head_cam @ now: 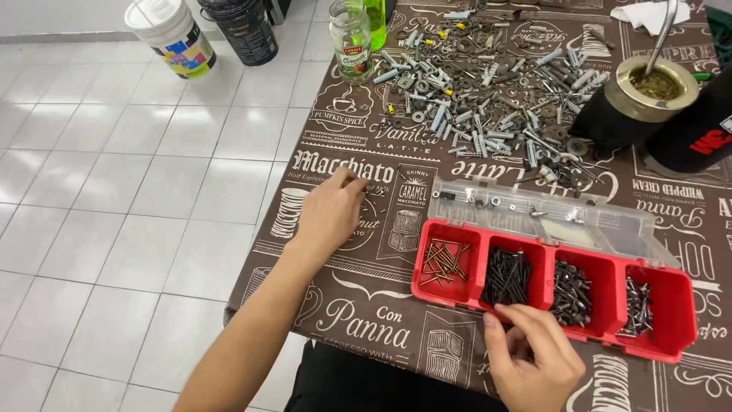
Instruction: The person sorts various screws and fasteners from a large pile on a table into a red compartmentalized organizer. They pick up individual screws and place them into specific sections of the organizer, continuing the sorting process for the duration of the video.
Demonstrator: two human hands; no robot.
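Left hand [329, 217] is flat-ish on the desk [366, 320], fingers [352, 183] bunched on some small bit I can't make out. Right hand [534, 362] sits at the red box [549, 286], fingers curled loosely at the front rim by the dark screws [506, 276].

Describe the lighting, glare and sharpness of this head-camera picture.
Head view: light is even and bright, shadows soft. The white floor tiles look washed out at upper left, and the clear lid of the red organiser box shows pale glare. The pile of bolts and washers is fairly sharp; the right hand at the bottom edge is slightly soft. Edges bend a little, wide-angle.
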